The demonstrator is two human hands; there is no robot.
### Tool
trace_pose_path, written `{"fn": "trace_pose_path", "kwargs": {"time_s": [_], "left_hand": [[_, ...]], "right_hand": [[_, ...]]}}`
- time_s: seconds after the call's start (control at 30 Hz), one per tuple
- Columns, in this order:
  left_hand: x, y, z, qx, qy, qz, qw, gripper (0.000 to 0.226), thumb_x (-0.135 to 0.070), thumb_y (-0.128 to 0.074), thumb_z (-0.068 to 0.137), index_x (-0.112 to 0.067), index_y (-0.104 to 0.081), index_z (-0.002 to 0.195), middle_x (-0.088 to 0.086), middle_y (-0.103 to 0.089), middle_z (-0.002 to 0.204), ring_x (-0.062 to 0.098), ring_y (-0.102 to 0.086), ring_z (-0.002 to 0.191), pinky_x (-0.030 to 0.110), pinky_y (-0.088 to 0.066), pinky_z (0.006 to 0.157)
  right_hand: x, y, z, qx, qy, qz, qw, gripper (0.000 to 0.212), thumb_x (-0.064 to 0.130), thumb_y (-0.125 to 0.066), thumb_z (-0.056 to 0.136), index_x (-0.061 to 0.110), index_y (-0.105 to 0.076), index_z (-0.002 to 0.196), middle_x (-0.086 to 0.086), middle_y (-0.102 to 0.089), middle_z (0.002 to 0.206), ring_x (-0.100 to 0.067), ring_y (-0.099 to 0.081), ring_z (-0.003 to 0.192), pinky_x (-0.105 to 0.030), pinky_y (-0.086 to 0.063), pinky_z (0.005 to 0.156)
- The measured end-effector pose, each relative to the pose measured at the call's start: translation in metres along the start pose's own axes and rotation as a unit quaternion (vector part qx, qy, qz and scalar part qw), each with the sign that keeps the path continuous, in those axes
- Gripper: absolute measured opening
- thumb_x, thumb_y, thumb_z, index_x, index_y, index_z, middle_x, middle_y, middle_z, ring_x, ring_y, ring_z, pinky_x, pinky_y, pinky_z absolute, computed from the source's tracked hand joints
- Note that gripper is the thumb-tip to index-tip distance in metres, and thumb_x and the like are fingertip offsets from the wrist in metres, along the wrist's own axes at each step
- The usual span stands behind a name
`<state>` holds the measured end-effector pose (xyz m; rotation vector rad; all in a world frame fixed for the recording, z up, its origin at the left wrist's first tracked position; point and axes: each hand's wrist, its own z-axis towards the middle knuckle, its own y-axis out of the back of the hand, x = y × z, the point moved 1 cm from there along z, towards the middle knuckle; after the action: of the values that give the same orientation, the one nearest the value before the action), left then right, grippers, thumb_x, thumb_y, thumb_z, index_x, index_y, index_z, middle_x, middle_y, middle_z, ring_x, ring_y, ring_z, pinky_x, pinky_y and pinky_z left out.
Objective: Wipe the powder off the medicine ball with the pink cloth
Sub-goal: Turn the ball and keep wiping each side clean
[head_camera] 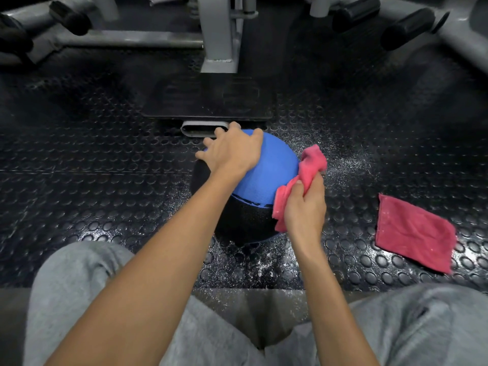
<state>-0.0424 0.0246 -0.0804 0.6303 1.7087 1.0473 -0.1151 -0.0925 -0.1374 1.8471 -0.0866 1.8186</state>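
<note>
Clutching pink cloth (303, 175), right grip (305, 207) at medicine ball (272, 167), left grip (235, 151) splayed atop; powder-flecked studded rubber floor (105, 167).

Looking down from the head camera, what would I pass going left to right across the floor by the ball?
The left hand resting on the ball's left side → medicine ball → pink cloth gripped by the right hand → second pink cloth lying flat on the floor.
</note>
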Motion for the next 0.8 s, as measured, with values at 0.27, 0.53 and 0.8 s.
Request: {"fn": "trace_pose_path", "kwargs": {"time_s": [0.27,0.53,0.8], "left_hand": [[0.004,0.000,0.000,0.001,0.006,0.003,1.000,0.055,-0.056,-0.035,0.090,-0.022,-0.045,0.131,0.011,-0.042,0.138,0.040,-0.032,0.127,0.057,-0.023,0.101],[0.004,-0.001,-0.010,-0.012,-0.001,0.003,1.000,0.054,-0.054,-0.035,0.090,-0.023,-0.043,0.133,0.010,-0.041,0.138,0.039,-0.032,0.128,0.055,-0.023,0.101],[0.011,0.004,-0.002,-0.007,0.022,-0.018,1.000,0.056,-0.056,-0.034,0.090,-0.022,-0.044,0.134,0.010,-0.041,0.140,0.037,-0.032,0.128,0.055,-0.023,0.101]], "right_hand": [[-0.015,0.004,0.014,0.047,-0.114,0.078,0.989,0.025,0.025,-0.035,0.098,0.017,-0.046,0.119,-0.003,-0.057,0.109,-0.020,-0.058,0.100,-0.036,-0.045,0.087],[0.002,0.012,0.010,0.073,-0.155,0.064,0.983,0.036,0.022,-0.035,0.098,0.014,-0.038,0.133,-0.006,-0.054,0.123,-0.022,-0.053,0.111,-0.033,-0.042,0.098],[0.001,0.003,0.008,0.059,-0.051,0.043,0.996,0.030,0.025,-0.034,0.099,0.017,-0.041,0.127,0.003,-0.050,0.115,-0.017,-0.048,0.108,-0.033,-0.037,0.094]]}}
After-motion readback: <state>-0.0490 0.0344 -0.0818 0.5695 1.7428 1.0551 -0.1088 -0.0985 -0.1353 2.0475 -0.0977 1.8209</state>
